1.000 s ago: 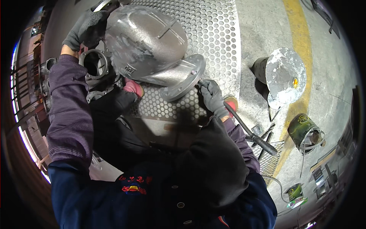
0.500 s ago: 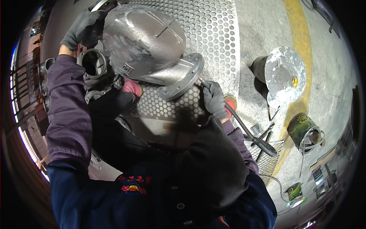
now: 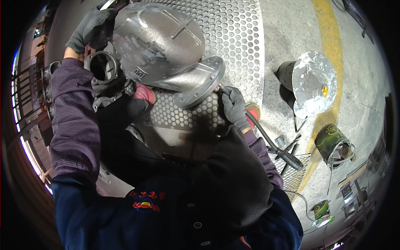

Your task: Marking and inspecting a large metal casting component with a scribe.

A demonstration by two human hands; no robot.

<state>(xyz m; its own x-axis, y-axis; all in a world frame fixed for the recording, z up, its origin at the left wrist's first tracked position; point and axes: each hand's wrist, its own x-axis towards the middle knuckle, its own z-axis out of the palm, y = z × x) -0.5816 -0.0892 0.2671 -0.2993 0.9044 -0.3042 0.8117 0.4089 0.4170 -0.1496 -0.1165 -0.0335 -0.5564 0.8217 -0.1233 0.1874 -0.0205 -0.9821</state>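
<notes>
A large grey metal valve-body casting (image 3: 162, 46) with a rounded body rests on the perforated plate. Its round flange (image 3: 204, 83) faces me at the right. My left hand (image 3: 96, 28), in a dark grey glove, grips the casting's far left end at a shiny metal rim; its fingertips are partly hidden. Beside the flange, my right hand (image 3: 234, 104), gloved too, is closed around a slim metal-tipped tool (image 3: 224, 89) on a thick black hose (image 3: 262, 132). The tip meets or lies just behind the flange's edge; which, I cannot tell.
The perforated metal plate (image 3: 231, 37) lies under the casting. More flanged castings (image 3: 102, 68) stand at the left. On the floor at right are a paint-spattered round disc on a drum (image 3: 315, 83), a green bucket (image 3: 333, 143) and a metal mesh (image 3: 298, 175). My red shoes show beneath me.
The scene has shifted very slightly in the picture. Both hands keep the same holds on the casting and the tool.
</notes>
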